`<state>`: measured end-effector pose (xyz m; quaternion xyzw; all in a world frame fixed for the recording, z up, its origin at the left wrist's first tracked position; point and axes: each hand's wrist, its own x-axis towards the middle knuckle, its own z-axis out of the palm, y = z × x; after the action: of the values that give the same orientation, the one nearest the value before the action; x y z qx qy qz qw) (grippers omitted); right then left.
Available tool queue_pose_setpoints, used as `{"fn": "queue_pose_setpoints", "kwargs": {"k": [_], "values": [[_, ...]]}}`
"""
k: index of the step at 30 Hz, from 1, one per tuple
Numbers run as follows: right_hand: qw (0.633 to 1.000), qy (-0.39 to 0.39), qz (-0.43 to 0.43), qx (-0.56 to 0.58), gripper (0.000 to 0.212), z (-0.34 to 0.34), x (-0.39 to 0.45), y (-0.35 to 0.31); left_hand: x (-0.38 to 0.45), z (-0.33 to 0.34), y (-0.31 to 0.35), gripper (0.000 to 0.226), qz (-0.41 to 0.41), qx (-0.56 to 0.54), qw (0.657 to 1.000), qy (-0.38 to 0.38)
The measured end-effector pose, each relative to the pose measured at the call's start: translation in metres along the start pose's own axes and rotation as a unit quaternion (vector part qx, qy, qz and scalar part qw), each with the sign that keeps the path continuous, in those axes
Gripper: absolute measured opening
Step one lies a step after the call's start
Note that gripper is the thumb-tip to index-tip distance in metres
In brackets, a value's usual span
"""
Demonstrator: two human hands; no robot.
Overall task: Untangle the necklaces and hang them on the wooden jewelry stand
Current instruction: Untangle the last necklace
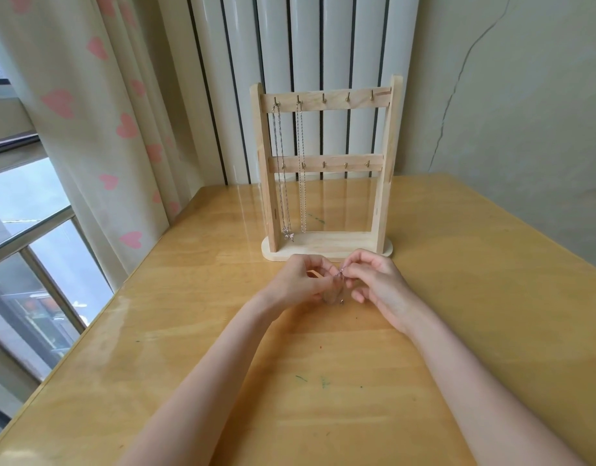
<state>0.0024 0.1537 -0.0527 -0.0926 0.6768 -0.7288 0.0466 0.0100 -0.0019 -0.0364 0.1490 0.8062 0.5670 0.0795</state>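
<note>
The wooden jewelry stand [326, 243] stands upright at the far middle of the table, with two rails of small hooks. Two silver necklaces hang from the top rail's leftmost hooks: one with a pendant [283, 183] and a plain chain [302, 169] beside it. Just in front of the stand's base, my left hand [301, 284] and my right hand [377, 284] meet fingertip to fingertip and pinch a thin silver necklace [340, 275] between them. A short piece of it dangles down to the table below my fingers.
The wooden table [189, 331] has its left edge along a window with a heart-patterned curtain [98, 129]. A white radiator [306, 45] and a cracked wall stand behind the stand. The top rail's three right hooks are bare.
</note>
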Motion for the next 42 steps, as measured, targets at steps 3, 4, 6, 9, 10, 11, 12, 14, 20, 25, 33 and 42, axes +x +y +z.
{"fn": "queue_pose_setpoints", "kwargs": {"k": [3, 4, 6, 9, 10, 11, 12, 14, 20, 25, 33, 42], "values": [[0.999, 0.014, -0.013, -0.047, 0.018, 0.001, 0.0, -0.001, 0.002, -0.002, 0.0, 0.01, 0.002, -0.031, 0.999, 0.03], [0.997, 0.012, -0.015, -0.075, 0.016, 0.002, 0.0, -0.001, 0.002, -0.003, -0.001, 0.01, -0.004, -0.06, 0.997, 0.037], [0.992, -0.002, -0.014, -0.125, 0.011, 0.007, 0.0, 0.001, 0.002, -0.005, -0.003, 0.011, -0.012, -0.125, 0.991, 0.036], [0.987, -0.013, -0.009, -0.163, 0.011, 0.011, 0.0, 0.005, 0.003, -0.003, -0.008, 0.013, -0.019, -0.119, 0.992, 0.043], [0.987, -0.007, -0.002, -0.158, 0.012, 0.01, 0.0, 0.004, 0.004, -0.002, -0.009, 0.013, -0.016, -0.099, 0.994, 0.052], [0.99, 0.003, 0.009, -0.143, 0.012, 0.009, 0.0, 0.002, 0.006, -0.001, -0.009, 0.013, -0.009, -0.082, 0.995, 0.058], [0.993, 0.015, 0.022, -0.118, 0.013, 0.007, 0.0, 0.001, 0.007, 0.0, -0.009, 0.013, 0.001, -0.07, 0.996, 0.055], [0.996, 0.032, 0.039, -0.069, 0.015, 0.003, 0.001, -0.001, 0.007, 0.004, -0.007, 0.016, 0.026, -0.028, 0.999, 0.036], [0.998, 0.018, 0.045, 0.036, 0.034, 0.003, -0.001, -0.006, 0.01, 0.011, -0.009, 0.017, 0.077, 0.14, 0.985, 0.06], [0.992, 0.005, 0.037, 0.123, 0.021, -0.005, -0.002, -0.007, 0.005, 0.0, -0.004, 0.02, 0.039, -0.013, 0.995, 0.089], [0.993, -0.011, 0.033, 0.109, 0.011, -0.004, -0.001, -0.004, 0.003, -0.001, 0.001, 0.017, -0.003, -0.25, 0.967, 0.042], [0.983, -0.011, 0.049, 0.176, 0.02, -0.001, 0.0, -0.008, 0.002, 0.005, 0.007, 0.015, -0.059, -0.354, 0.933, -0.026]]}}
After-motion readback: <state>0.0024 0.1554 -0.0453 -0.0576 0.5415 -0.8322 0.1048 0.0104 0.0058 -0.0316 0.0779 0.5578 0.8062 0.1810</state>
